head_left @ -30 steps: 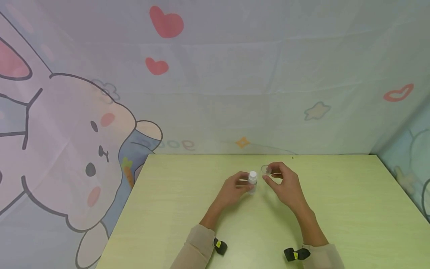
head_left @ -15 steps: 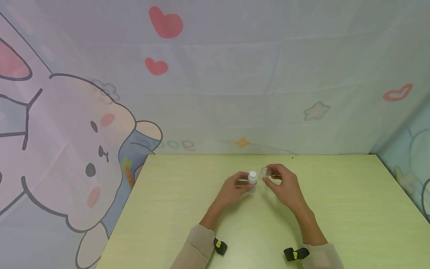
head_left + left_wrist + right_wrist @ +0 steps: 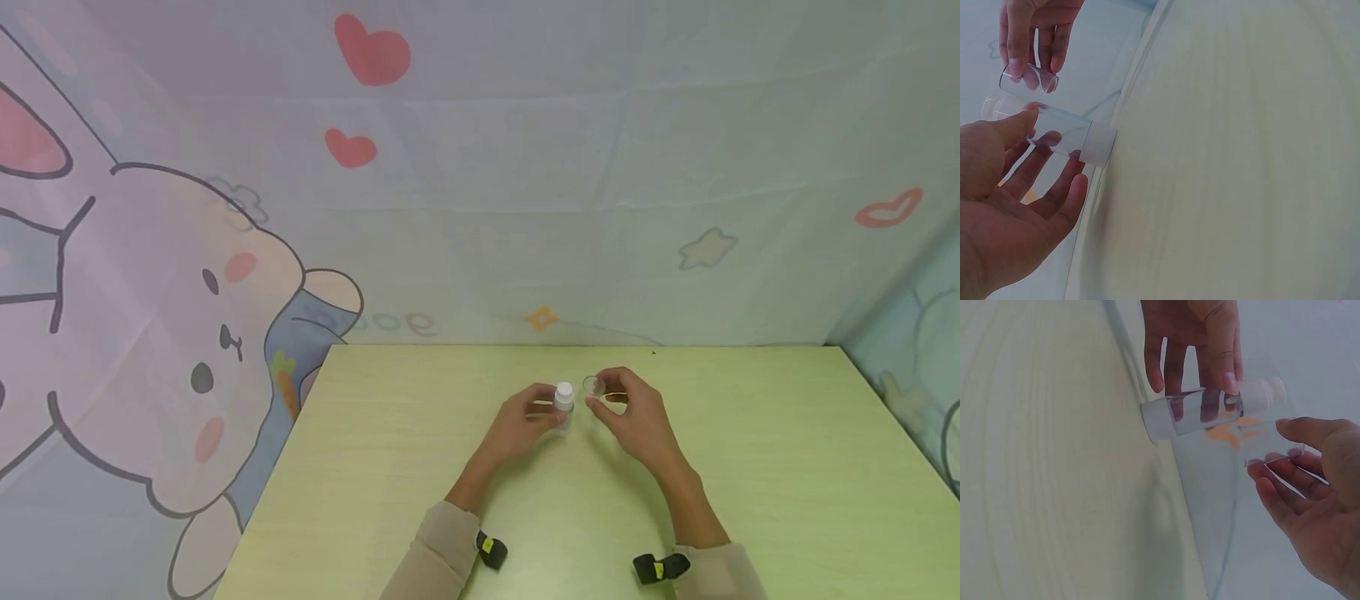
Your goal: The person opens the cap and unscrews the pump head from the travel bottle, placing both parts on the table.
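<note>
Two hands share the work, and one of them has just shifted a little: compared with half a second ago, the right hand (image 3: 641, 418) and the clear cylindrical piece (image 3: 593, 387) that it pinches sit slightly nearer us in the head view, while the left hand (image 3: 517, 423) and the bottle (image 3: 564, 402) have stayed put. Our left thumb and fingers are curled round the bottle's clear body, which stands about upright over the far part of the table (image 3: 420, 450), its white top (image 3: 564, 389) uppermost and its white base (image 3: 1159, 420) below; we cannot tell whether that base touches the surface. Our right thumb lies on one side of the clear piece with fingertips on the other, a light pinch. The head view shows a narrow gap between this piece and the white top, so we see them side by side and not joined. For the work in hand, we judge the shift a small adjustment: the bottle serves as the steady part and the clear piece as the moving one. We cannot tell which end of that piece is open.
</note>
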### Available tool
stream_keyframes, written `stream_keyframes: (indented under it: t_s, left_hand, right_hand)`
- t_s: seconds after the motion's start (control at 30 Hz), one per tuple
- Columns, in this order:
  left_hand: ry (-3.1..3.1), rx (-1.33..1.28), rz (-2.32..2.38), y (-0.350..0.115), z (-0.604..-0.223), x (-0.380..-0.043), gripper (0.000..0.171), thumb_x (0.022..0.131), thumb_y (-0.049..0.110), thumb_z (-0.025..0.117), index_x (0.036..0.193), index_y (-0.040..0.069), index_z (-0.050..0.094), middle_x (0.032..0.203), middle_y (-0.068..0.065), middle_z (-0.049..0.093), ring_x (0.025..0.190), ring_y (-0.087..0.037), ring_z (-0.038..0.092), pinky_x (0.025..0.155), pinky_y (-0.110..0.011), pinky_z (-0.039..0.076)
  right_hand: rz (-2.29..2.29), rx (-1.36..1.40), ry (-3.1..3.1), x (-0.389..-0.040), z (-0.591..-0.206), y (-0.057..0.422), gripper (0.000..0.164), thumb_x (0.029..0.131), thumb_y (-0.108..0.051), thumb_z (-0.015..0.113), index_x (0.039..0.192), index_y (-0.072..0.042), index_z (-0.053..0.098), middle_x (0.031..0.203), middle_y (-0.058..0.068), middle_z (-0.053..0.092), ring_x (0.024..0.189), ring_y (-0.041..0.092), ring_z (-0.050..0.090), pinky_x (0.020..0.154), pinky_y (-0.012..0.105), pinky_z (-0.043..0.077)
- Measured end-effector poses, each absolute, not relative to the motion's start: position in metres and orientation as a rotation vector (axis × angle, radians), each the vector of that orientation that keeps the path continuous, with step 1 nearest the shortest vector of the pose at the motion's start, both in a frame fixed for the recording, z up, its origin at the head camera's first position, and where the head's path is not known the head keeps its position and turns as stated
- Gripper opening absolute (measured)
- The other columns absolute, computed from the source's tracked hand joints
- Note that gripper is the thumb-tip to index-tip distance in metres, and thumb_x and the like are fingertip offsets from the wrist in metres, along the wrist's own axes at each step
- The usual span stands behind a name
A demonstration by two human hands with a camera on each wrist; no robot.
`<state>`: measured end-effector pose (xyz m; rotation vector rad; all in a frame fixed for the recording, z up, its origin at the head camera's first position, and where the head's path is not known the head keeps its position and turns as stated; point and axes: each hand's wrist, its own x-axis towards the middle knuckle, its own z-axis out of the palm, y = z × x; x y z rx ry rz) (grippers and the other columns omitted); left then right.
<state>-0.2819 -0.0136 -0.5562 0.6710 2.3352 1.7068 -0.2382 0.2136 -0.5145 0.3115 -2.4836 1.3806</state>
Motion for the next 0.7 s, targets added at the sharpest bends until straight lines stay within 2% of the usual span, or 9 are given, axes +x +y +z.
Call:
stream_keyframes:
  t_s: [0.43, 0.7]
  left_hand:
    - [2.336, 0.653, 1.704, -0.0139, -0.5536, -0.2799, 0.039, 0.103, 0.03, 0.074, 0.139, 0.019, 0.065, 0.139, -0.003, 0.067, 0.123, -0.025, 0.069, 0.099, -0.041, 0.059]
    - [2.354, 0.66, 1.687, -0.0132, -0.5532, -0.2802, 0.038, 0.102, 0.026, 0.075, 0.138, 0.017, 0.066, 0.138, -0.004, 0.067, 0.122, -0.024, 0.069, 0.099, -0.038, 0.059]
  right_hand:
    - [1.382, 0.308, -2.514, -0.2396, -0.5185, 0.2138, 0.035, 0.098, -0.014, 0.079, 0.126, 0.0, 0.063, 0.113, 0.013, 0.069, 0.113, 0.035, 0.067, 0.099, 0.054, 0.057]
    - [1.393, 0.307, -2.526, -0.2404, -0.5209, 0.2144, 0.033, 0.097, -0.01, 0.079, 0.124, 0.0, 0.064, 0.112, 0.013, 0.07, 0.112, 0.034, 0.067, 0.099, 0.053, 0.057]
